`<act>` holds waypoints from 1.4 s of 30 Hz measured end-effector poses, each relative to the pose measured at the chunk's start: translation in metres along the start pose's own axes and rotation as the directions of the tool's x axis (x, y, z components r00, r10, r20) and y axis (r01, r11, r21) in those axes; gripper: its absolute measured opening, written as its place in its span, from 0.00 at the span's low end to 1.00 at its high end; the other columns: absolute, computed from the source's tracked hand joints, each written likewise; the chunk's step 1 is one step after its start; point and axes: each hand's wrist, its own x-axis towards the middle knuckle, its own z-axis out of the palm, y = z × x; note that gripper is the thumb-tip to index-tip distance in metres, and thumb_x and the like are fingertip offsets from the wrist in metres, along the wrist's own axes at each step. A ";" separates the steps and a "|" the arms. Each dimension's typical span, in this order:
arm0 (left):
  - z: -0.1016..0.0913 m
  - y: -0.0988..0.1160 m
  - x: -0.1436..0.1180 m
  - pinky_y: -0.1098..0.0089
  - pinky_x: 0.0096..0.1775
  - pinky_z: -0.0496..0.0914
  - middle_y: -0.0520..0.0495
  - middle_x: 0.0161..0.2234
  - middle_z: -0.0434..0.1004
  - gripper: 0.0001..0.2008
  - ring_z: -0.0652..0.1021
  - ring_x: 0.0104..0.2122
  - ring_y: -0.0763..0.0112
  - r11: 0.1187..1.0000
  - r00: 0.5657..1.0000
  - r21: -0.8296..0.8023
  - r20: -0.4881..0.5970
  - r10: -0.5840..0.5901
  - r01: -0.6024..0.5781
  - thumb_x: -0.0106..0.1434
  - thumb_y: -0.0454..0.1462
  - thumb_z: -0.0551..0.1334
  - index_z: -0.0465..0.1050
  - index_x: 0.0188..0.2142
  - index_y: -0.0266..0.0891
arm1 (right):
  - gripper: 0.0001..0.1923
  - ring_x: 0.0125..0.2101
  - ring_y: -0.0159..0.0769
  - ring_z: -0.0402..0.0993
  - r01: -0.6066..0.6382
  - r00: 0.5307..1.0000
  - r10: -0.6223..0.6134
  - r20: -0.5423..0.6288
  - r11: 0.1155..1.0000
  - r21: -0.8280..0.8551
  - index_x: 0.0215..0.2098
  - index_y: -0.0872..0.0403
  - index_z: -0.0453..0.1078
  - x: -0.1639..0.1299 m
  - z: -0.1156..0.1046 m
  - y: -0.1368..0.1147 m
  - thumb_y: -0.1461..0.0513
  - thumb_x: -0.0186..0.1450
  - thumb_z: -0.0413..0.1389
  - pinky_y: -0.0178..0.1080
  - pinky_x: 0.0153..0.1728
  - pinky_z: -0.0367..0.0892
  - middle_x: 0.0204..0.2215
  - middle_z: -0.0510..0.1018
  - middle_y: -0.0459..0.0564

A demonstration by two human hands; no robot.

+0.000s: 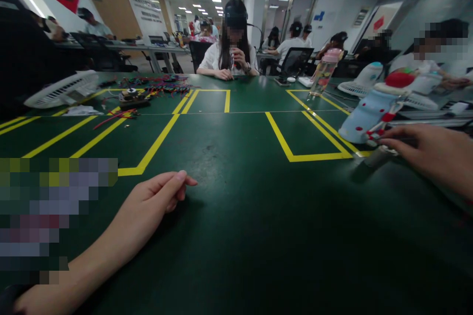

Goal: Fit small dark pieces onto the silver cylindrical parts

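My left hand (164, 194) rests over the green table (236, 216) at centre left, its fingers curled together and nothing showing in them. At the right edge my right hand (424, 150) pinches the top of a small grey metallic cylinder (380, 155), which is blurred. Just behind these fingertips stands a light blue bottle (367, 113) with red spots, a red top and a red-and-white strap. The strap hangs close to my fingertips; whether they touch it I cannot tell.
Yellow tape (318, 157) marks boxes on the table. Tangled wires (158, 83) and a white fan (64, 89) lie at back left. A pink-lidded clear bottle (325, 73) and another white fan (360, 81) stand at back right. A person (229, 54) sits opposite.
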 end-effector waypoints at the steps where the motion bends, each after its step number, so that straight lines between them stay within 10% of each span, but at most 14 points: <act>1: 0.000 0.001 -0.001 0.74 0.25 0.61 0.54 0.25 0.67 0.17 0.64 0.24 0.73 1.000 1.000 0.002 -0.002 0.003 -0.003 0.63 0.52 0.59 0.79 0.37 0.43 | 0.14 0.38 0.38 0.72 -0.069 0.995 0.070 0.066 0.998 -0.011 0.42 0.55 0.76 0.003 0.001 0.009 0.56 0.64 0.55 0.39 0.38 0.61 0.40 0.78 0.56; 17: -0.005 -0.008 -0.002 0.74 0.27 0.62 0.54 0.26 0.68 0.18 0.66 0.25 0.71 0.998 1.000 0.061 0.014 0.005 -0.006 0.63 0.54 0.58 0.78 0.39 0.46 | 0.30 0.29 0.35 0.68 -0.266 0.945 0.257 0.201 0.964 0.018 0.38 0.52 0.79 0.011 0.009 0.058 0.38 0.53 0.57 0.39 0.33 0.59 0.33 0.79 0.56; 42: -0.003 -0.004 -0.004 0.73 0.28 0.62 0.54 0.28 0.69 0.22 0.68 0.27 0.70 0.984 0.999 0.172 0.014 -0.048 0.045 0.60 0.58 0.59 0.76 0.41 0.46 | 0.22 0.35 0.35 0.74 -0.304 0.929 0.218 0.298 0.910 0.283 0.49 0.52 0.76 0.008 0.010 0.052 0.55 0.57 0.63 0.39 0.38 0.61 0.42 0.80 0.54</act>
